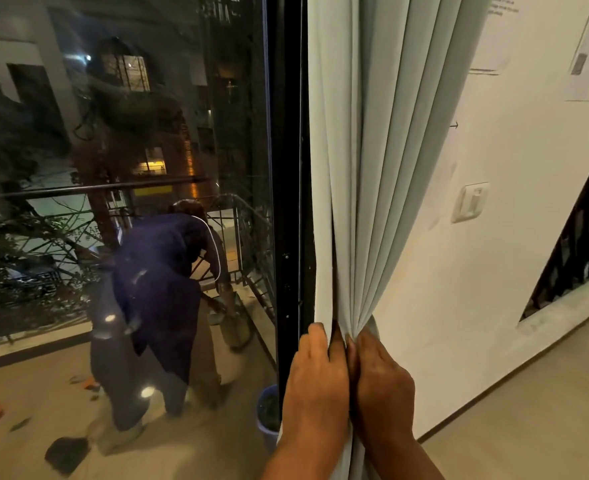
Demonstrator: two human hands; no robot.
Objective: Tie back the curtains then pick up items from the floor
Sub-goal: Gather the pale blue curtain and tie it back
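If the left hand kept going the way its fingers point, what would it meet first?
The left hand points up and away, fingers already curled on the gathered curtain. Straight on it would meet more curtain folds, then probably the black door frame behind; depth is unclear.

Pale grey curtain [386,174] hangs bunched into pleats.

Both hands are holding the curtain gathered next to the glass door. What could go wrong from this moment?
1. The left hand and right hand pinch the gathered curtain at one narrow point; no tie-back is visible, so freeing a hand may let the folds spread.
2. The hands work close to the black door frame, so knuckles might knock it.
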